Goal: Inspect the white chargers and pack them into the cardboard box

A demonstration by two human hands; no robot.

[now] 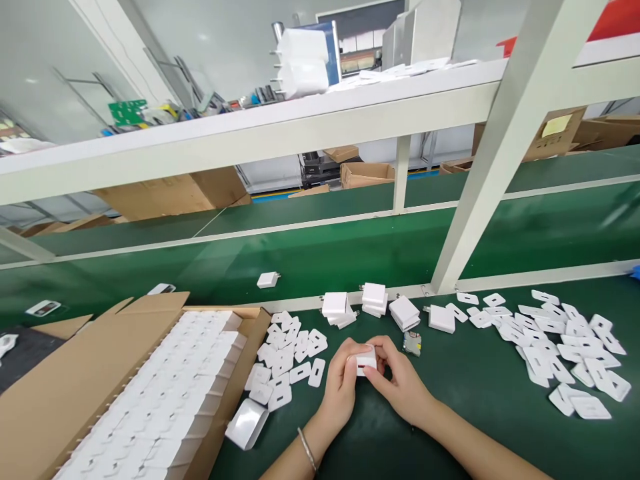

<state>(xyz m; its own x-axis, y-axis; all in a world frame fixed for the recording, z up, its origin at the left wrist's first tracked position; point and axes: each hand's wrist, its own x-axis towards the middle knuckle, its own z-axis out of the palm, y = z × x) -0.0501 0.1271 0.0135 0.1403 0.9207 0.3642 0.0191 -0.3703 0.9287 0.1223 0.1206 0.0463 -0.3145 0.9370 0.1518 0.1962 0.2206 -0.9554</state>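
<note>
Between my two hands, low over the green table, is a small white charger (367, 361) with a dark slot in the face turned toward me. My left hand (343, 377) grips its left side with thumb and fingers, a metal bangle on the wrist. On the other side my right hand (397, 377) closes round it, thumb at the lower front edge. Just beyond the right fingers lies a small grey and yellow electronic part (412, 343). White chargers (336, 305) sit in small stacks behind the hands, and a single charger (441, 319) lies farther right.
Left stands an open cardboard box (260, 333) with rows of white pieces. Loose white plates (283, 357) lie beside it, near an open white sleeve (247, 424). More slotted plates (540, 360) are scattered right. Ahead, a slanted post (480, 207) supports a shelf (280, 127).
</note>
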